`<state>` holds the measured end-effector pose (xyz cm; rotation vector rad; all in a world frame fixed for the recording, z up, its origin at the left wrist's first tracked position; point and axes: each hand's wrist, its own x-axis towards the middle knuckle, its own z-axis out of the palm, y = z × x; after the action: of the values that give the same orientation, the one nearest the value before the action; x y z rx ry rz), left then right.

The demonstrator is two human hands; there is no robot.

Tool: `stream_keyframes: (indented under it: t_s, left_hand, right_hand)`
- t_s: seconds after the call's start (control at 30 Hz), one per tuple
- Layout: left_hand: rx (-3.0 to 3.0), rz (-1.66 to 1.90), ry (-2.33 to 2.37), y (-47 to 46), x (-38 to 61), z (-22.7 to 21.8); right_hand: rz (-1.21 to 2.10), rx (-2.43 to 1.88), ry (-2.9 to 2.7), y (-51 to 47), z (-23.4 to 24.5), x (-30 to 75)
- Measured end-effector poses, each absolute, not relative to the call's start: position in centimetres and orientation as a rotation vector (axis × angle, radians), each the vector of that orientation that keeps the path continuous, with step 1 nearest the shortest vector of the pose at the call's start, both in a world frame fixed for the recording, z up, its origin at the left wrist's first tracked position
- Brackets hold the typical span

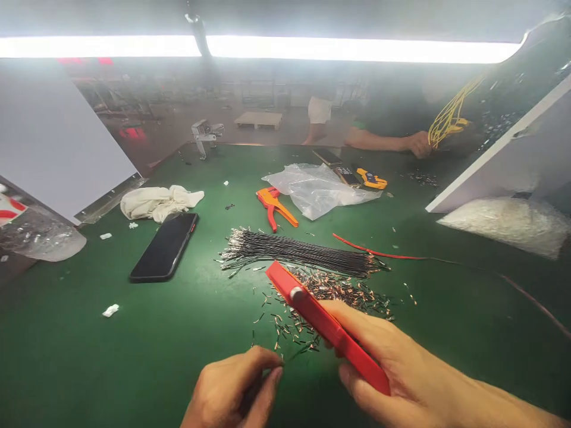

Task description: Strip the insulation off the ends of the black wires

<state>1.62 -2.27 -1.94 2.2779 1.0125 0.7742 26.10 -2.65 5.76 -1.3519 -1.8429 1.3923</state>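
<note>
My right hand [379,351] is wrapped round a red wire stripper [314,312], whose head points up and to the left. Lower and to its left, my left hand [236,386] is closed in a pinch. A thin dark wire [294,355] seems to run from its fingertips toward the stripper; the rest of it is hidden. Beyond the stripper lies a bundle of black wires [298,251] with bared ends. Nearer me, partly behind the tool, is a scattered heap of short wire offcuts [343,291].
On the green table [111,362] are a phone [165,246], white gloves [158,202], an orange-and-red wire stripper [274,208], a plastic bag [314,187], a yellow tool [371,178] and a red wire [375,251]. Across the table, a co-worker's hand [419,144] holds yellow wires [450,122].
</note>
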Motion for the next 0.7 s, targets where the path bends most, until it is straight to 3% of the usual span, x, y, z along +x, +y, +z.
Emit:
stream_keyframes:
  t_s: [0.1,0.27,0.47,0.7]
  left_hand:
    - [2.214,0.952,1.113,-1.8,1.3,-1.7]
    - [2.186,1.23,1.136,-0.8,0.7,-1.0]
    - [2.245,1.317,0.911,-0.2,0.2,-0.4]
    - [2.223,1.343,0.905,-0.7,1.0,0.6]
  right_hand:
    - [1.711,-1.302,-1.623,-3.6,4.8,26.5]
    - [2.215,-0.829,-1.027,-5.1,0.1,27.7]
    - [2.168,-0.485,-0.613,-6.8,-4.5,27.1]
    - [2.208,-0.542,-0.662,-7.4,-4.6,27.5]
